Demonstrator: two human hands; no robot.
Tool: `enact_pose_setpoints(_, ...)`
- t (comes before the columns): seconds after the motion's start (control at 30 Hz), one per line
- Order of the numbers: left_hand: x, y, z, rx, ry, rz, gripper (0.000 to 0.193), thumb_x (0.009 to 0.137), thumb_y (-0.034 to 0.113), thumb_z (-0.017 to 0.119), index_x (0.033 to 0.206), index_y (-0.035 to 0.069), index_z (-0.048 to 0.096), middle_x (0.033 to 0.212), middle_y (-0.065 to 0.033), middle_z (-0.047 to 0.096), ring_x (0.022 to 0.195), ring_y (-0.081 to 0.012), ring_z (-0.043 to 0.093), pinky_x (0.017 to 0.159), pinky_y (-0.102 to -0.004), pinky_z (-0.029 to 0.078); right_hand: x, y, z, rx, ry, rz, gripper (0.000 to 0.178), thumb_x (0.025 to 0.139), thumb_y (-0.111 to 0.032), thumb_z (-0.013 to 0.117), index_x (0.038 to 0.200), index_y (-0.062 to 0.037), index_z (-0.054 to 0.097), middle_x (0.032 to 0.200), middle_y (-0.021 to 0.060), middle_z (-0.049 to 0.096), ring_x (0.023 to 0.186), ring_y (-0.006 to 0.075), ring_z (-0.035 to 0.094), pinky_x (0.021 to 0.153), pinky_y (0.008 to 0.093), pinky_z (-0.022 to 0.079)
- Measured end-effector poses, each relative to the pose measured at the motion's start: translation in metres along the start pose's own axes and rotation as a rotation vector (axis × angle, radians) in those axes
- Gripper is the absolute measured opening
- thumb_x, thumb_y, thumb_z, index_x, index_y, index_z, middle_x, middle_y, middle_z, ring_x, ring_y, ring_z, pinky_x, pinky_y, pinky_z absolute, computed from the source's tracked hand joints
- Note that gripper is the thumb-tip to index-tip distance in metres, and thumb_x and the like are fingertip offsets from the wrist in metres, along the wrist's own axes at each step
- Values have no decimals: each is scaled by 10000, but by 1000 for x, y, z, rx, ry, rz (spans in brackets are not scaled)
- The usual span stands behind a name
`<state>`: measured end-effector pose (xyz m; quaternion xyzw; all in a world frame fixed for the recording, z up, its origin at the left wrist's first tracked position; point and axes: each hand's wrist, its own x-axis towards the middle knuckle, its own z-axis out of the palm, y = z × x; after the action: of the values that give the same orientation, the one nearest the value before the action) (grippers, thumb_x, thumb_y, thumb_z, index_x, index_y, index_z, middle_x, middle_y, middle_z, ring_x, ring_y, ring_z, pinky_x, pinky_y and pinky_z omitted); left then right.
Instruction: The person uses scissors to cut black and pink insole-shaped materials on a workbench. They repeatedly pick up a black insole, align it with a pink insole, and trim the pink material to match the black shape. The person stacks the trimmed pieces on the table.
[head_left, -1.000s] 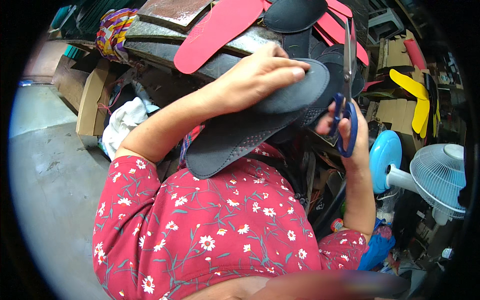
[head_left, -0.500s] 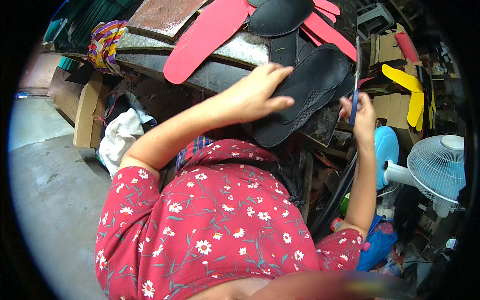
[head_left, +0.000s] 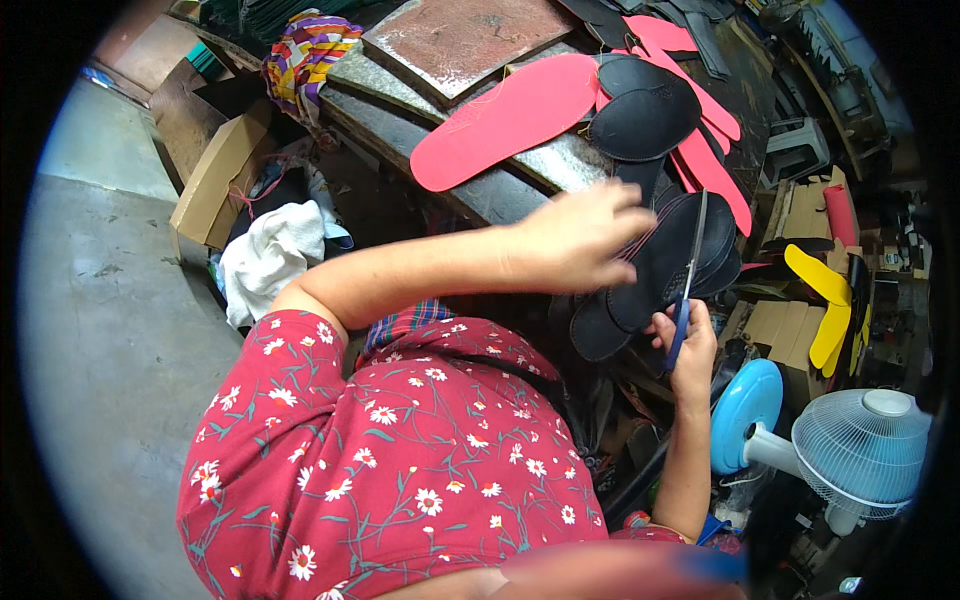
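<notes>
Right, the left hand point(head_left: 575, 240) is hovering at the near-left edge of a stack of black shoe insoles point(head_left: 650, 285), its fingers spreading wide and showing blurred. Nothing is appearing in its grip, and whether the fingertips are touching the top insole, I'm unable to tell.

So it's all about this stack: it is lying at about four o'clock from those left fingers, its long axis running from seven o'clock up to one. Meanwhile the right hand point(head_left: 693, 355) is sitting just beside the stack's lower right edge, with the insoles lying toward eleven o'clock from it. Its fingers are closing round the blue handles of a pair of scissors point(head_left: 681, 325); the blades are pointing up to twelve o'clock, crossing the stack in view, showing too thin to tell how far apart they are. The left hand is looking the nearer, its fingers overlapping the stack's edge.

Up at eleven o'clock from the left hand, a pink insole point(head_left: 505, 122) is lying across the bench; toward one o'clock, a black oval pad point(head_left: 645, 125) is resting.
</notes>
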<state>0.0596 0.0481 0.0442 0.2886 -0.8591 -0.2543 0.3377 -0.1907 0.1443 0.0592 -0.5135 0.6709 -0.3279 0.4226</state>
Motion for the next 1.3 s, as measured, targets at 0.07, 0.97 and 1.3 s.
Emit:
enact_pose_setpoints(0.07, 15, -22, -15, 264, 283, 65, 656, 729, 214, 822, 1311, 83, 550, 1367, -240, 507, 1277, -430, 491, 1063, -489, 422, 2, -1, -6, 31, 13, -25, 239, 906, -111, 742, 1004, -27, 540, 799, 42, 662, 684, 75, 627, 601, 196, 476)
enact_pose_setpoints(0.97, 19, -20, -70, -926, 820, -220, 227, 883, 23, 668, 1105, -26, 680, 1025, -167, 724, 914, -260, 725, 822, -383, 596, 2, -35, 2, 386, -564, -85, 668, 963, -680, 435, 1131, -43, 543, 880, 172, 710, 768, 162, 665, 715, 270, 491)
enact_pose_setpoints(1.3, -24, -4, -48, -800, 858, -190, 312, 851, -67, 706, 1149, -2, 639, 1091, -95, 693, 993, -192, 676, 910, -342, 553, 54, -55, 25, 518, -723, 24, 824, 943, -775, 287, 1120, -22, 572, 877, 237, 712, 723, 198, 696, 739, 252, 532)
